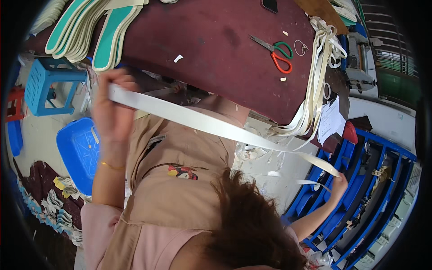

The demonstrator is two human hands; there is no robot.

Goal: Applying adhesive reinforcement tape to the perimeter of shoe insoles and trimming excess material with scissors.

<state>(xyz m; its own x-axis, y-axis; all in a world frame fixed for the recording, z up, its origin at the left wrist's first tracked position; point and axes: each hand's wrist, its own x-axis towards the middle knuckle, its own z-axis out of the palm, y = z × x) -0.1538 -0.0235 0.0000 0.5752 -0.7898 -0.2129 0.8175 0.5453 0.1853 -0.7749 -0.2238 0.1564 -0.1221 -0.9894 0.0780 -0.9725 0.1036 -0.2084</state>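
A long white strip (193,119), like a band of tape or fabric, stretches taut across my front below the table edge. My left hand (118,105) is closed round its end, raised beside the table's near left corner and slightly blurred. Out to the right, my right hand (339,183) grips the strip further along, and a loose length of it hangs below that hand. Near my left hand, green-faced insole-shaped pieces (110,38) with pale rims overhang the table edge.
On the dark red table (193,45) lie scissors (275,53) with red and green handles and a phone (270,5). Strips (317,76) hang over its right edge beside papers (330,121). Around are a blue stool (45,85), a blue basin (74,144) and a blue rack (382,180).
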